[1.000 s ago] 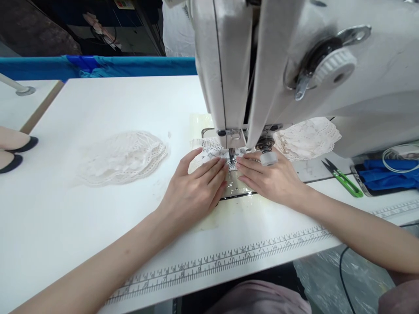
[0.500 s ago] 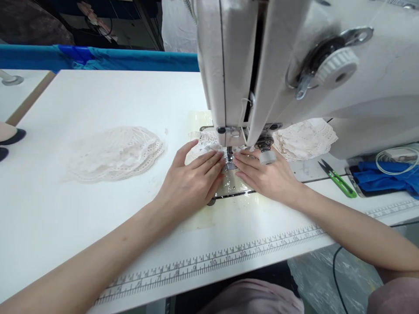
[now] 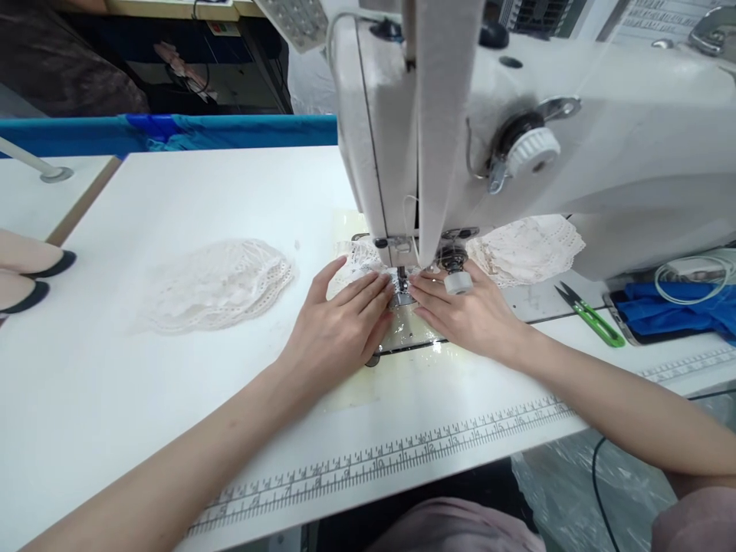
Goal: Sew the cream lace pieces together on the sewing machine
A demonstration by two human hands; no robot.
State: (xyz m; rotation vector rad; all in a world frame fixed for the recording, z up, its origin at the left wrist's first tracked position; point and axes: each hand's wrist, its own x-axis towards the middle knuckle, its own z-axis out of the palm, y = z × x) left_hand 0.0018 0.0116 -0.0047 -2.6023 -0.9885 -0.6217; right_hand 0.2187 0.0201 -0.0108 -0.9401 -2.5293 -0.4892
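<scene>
Left hand (image 3: 343, 326) and right hand (image 3: 471, 313) both unclenched, fingers extended, resting on white openwork lace fabric (image 3: 361, 258) at frame centre, beneath white metal sewing machine (image 3: 598, 146), upper right.

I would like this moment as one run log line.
left hand: open, on lace | right hand: open, beside presser foot | left lace pile: on table | snips: on table, right

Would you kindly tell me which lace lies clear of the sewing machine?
The left pile, lying on the table apart from the left hand; the middle lace sits at the presser foot, and the right pile under the machine's arm.
</scene>
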